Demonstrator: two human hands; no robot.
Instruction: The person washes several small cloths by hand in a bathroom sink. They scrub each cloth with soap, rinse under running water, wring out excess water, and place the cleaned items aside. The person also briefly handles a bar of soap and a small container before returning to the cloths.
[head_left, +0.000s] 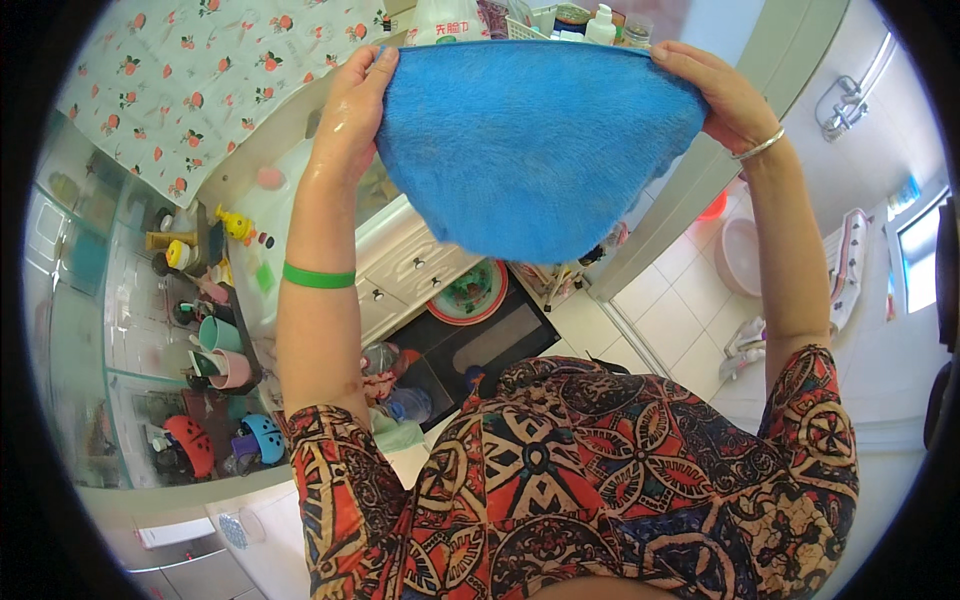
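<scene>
A blue microfibre towel (540, 142) hangs spread out between my hands, its upper edge pulled straight. My left hand (358, 109) pinches the towel's left corner, thumb on top; the skin looks wet. At the other corner, my right hand (712, 97) grips the edge between thumb and fingers. The cloth's lower part hangs in a rounded fold and hides what lies behind it. Below and left of the towel is a white washbasin (289, 195), partly covered by my left forearm, with a pink piece like soap (270, 178) in it.
Cups (227, 367) and a yellow duck-shaped bottle (236, 223) stand along the basin's left side. Under the towel are white cabinet drawers (409, 270) and an enamel basin (472, 296) on a dark mat. A door frame (645, 232) rises at right, with a pink tub (739, 255) beyond.
</scene>
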